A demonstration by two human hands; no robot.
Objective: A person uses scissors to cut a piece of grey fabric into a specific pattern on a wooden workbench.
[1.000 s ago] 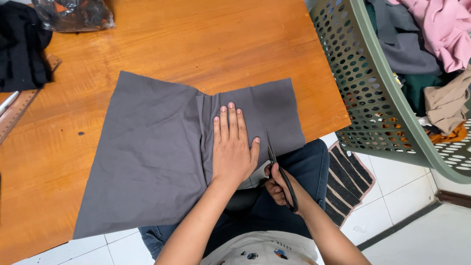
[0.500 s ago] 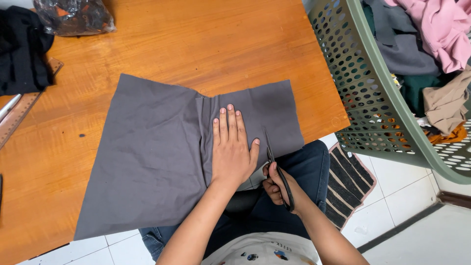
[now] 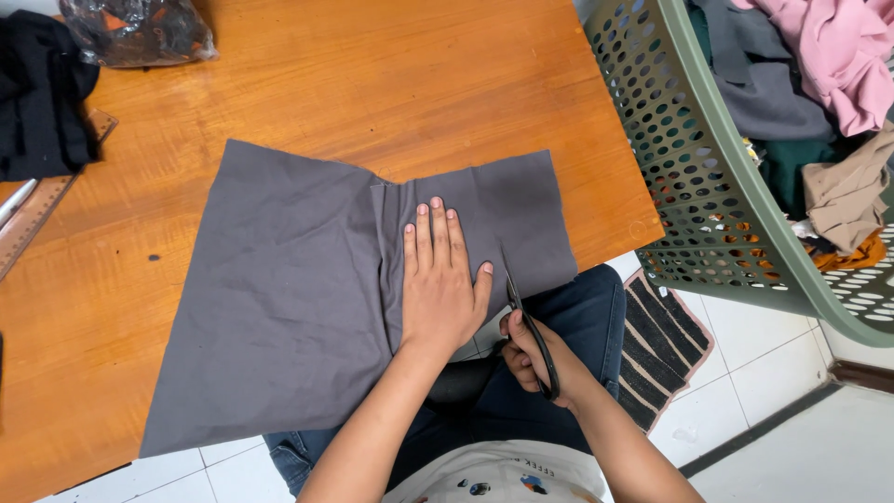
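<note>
L hand (image 3: pixel 438 279) flat on grey cloth (image 3: pixel 279 289), R hand (image 3: pixel 535 359) gripping scissors (image 3: pixel 531 331); green basket (image 3: pixel 689 186) w/ clothes (image 3: pixel 819 65).

A home sewing corner: a wooden tabletop (image 3: pixel 307 84) carries grey fabric (image 3: pixel 289 279) and a ruler (image 3: pixel 42 205); a green laundry basket (image 3: pixel 708 186) (heaped with clothes) stands beside it; white floor tiles (image 3: pixel 773 410) and a striped mat (image 3: pixel 666 345) lie underneath.
</note>
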